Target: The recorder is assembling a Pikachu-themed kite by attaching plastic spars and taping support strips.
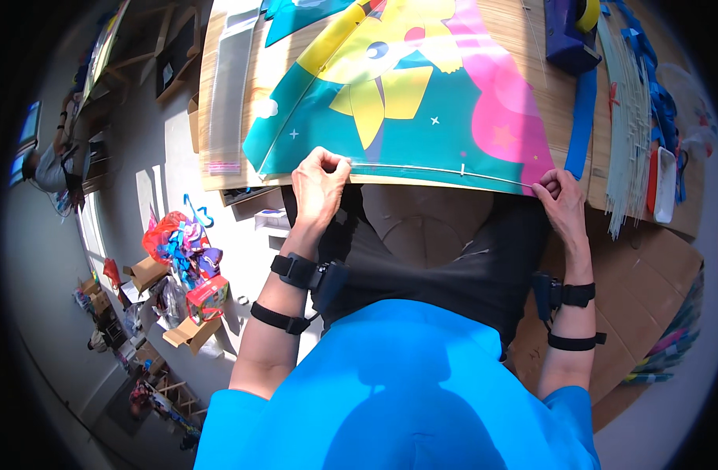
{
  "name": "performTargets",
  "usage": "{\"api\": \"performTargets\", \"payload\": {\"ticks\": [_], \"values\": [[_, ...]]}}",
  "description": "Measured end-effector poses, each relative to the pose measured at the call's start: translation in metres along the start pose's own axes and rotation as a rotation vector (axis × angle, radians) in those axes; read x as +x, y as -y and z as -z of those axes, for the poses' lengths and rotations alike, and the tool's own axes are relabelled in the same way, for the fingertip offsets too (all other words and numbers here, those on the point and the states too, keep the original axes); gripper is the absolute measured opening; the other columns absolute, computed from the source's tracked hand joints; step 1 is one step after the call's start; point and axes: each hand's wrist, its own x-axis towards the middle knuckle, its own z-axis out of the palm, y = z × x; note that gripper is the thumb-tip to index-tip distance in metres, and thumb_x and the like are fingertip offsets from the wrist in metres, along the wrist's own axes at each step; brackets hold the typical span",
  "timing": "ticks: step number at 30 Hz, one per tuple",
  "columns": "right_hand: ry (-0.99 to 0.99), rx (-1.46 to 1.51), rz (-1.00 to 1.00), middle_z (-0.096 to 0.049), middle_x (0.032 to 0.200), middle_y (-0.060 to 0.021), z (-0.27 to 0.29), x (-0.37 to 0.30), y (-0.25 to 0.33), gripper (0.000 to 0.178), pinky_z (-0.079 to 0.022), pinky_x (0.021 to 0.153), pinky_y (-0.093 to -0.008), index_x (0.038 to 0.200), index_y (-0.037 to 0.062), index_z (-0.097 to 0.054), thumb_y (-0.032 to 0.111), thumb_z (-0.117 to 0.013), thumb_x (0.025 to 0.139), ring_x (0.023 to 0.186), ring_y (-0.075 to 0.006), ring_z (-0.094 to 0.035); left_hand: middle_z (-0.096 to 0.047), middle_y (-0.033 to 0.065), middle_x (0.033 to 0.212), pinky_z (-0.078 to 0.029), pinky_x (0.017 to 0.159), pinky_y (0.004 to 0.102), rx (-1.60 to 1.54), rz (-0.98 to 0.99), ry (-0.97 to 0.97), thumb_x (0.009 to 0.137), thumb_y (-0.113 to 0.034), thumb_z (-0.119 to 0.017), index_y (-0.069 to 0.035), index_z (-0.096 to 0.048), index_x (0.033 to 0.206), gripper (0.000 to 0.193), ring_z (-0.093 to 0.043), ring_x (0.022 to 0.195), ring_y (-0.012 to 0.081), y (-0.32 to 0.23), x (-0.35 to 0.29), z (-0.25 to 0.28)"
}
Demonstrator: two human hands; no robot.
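A teal kite sail (296, 153) with a yellow cartoon figure and a pink side lies on the wooden table. Along its near edge runs a thin white rod (422, 169), with a small upright piece on it towards the right. My left hand (320, 188) is closed in a pinch at the rod's left part, over the edge of the cloth. At the pink right corner, my right hand (561, 200) pinches the other end of the rod. The exact contact between fingertips and cloth is partly hidden in both hands.
A purple tape dispenser (567, 39) stands at the back right, with a blue strap (583, 125) before it. Thin pale rods (627, 133) lie in a bundle farther right, near a red and white holder (663, 188). A clear plastic sleeve (227, 94) lies at left.
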Motion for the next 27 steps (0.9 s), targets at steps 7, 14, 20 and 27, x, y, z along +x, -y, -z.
{"api": "performTargets", "payload": {"ticks": [7,14,20,27], "values": [[0.008,-0.005,-0.012,-0.051,0.074,-0.0052,0.000,0.000,0.001,0.016,-0.045,0.061,-0.0286,0.083,0.0000,-0.059,0.007,-0.072,0.077,0.063,-0.0141,-0.052,-0.066,0.0044,0.070,-0.047,0.065,0.0260,0.038,-0.016,-0.047,0.079,-0.017,-0.071,-0.001,-0.062,0.074,0.019,-0.057,0.065,0.0088,0.006,0.001,-0.005],[0.002,0.007,-0.011,-0.051,0.074,-0.0055,-0.001,0.000,0.002,0.017,-0.045,0.062,-0.0285,0.083,-0.0003,-0.059,0.007,-0.072,0.077,0.064,-0.0145,-0.052,-0.066,0.0045,0.070,-0.048,0.065,0.0255,0.025,0.011,-0.021,0.079,-0.017,-0.072,-0.001,-0.064,0.074,0.018,-0.059,0.065,0.0094,0.005,0.004,-0.002],[0.004,-0.001,-0.008,-0.051,0.074,-0.0057,0.000,0.000,0.001,0.017,-0.045,0.062,-0.0289,0.083,-0.0002,-0.059,0.007,-0.072,0.077,0.064,-0.0144,-0.052,-0.068,0.0069,0.073,-0.050,0.071,0.0292,-0.028,0.018,-0.025,0.075,-0.014,-0.072,-0.001,-0.061,0.083,0.018,-0.063,0.068,0.0147,0.008,0.005,-0.002],[-0.006,-0.001,0.016,-0.051,0.074,-0.0053,-0.001,0.000,-0.002,0.016,-0.045,0.061,-0.0287,0.082,0.0000,-0.059,0.007,-0.073,0.077,0.063,-0.0142,-0.051,-0.069,0.0091,0.077,-0.050,0.071,0.0287,-0.074,-0.023,-0.027,0.076,-0.013,-0.073,0.000,-0.059,0.090,0.024,-0.064,0.072,0.0146,0.011,0.006,0.000]]}}
